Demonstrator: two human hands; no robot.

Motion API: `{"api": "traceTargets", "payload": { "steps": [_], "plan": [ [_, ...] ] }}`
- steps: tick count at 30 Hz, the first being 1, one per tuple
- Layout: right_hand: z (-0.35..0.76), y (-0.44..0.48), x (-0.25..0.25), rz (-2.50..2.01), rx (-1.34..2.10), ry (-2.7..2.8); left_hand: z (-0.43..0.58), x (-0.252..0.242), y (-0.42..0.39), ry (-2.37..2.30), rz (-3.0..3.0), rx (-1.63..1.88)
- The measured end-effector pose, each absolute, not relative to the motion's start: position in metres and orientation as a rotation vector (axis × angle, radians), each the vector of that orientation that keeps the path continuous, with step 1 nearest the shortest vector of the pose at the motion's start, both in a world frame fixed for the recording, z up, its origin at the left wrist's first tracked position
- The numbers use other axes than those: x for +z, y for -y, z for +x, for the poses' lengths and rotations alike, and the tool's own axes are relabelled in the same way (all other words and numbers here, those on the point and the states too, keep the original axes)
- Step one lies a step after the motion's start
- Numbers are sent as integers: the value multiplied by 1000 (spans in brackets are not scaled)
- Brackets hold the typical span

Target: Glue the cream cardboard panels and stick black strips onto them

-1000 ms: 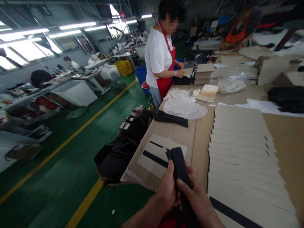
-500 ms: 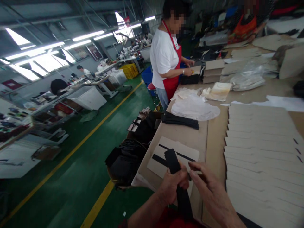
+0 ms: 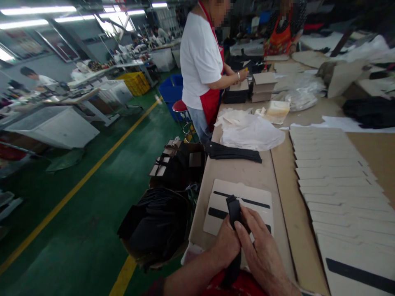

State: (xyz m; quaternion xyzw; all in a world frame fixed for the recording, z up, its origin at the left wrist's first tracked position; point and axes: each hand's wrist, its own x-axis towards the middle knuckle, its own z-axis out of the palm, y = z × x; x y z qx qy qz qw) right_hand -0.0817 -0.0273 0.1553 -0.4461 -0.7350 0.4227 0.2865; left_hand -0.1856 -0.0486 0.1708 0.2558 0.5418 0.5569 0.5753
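My left hand (image 3: 227, 243) is closed around a bundle of long black strips (image 3: 233, 209), whose upper end points away from me. My right hand (image 3: 261, 246) meets it from the right, thumb and fingers pressed on the strips near the top. The lower end of the bundle hangs down past my wrists toward a red garment. Just beyond my hands a beige panel (image 3: 212, 227) lies flat on the table, with black bands across it. The hands cover part of the lower band.
To the right, beige panels (image 3: 333, 181) lie overlapped in a long row. Ahead are a black strip pile (image 3: 234, 153) and white sheets (image 3: 253, 133). Boxes of black pieces (image 3: 157, 226) stand on the floor at left. A person in a red apron (image 3: 202, 53) works at the table's far side.
My right hand has come in from the right and closed onto the strips. The strip bundle now stands more upright. The view has turned somewhat to the right.
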Motion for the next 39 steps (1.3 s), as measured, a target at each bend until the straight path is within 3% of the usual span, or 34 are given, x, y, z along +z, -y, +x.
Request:
{"api": "traceTargets", "payload": {
  "steps": [8, 14, 20, 25, 28, 31, 39],
  "plan": [
    [-103, 45, 158, -1284, 1111, 1603, -202, 162, 56, -1206, 448, 1237],
    [-104, 39, 157, -1211, 1710, 1000, -214, 156, 57, -1242, 466, 1051],
    [-71, -8, 185, -1015, 1670, 486, -274, 161, 75, -1516, 554, 1064],
    [-27, -32, 167, -1313, 1729, 753, -325, 163, 98, -1962, 1126, 798],
    [-19, -28, 139, -1560, 1903, 1054, -324, 136, 104, -1975, 1486, 480],
    [-30, -24, 119, -1621, 2018, 1373, -307, 96, 102, -1944, 1751, 398],
    [-94, -50, 90, -1422, 1564, 2106, -286, 28, 90, -2024, 1852, 386]
  ]
}}
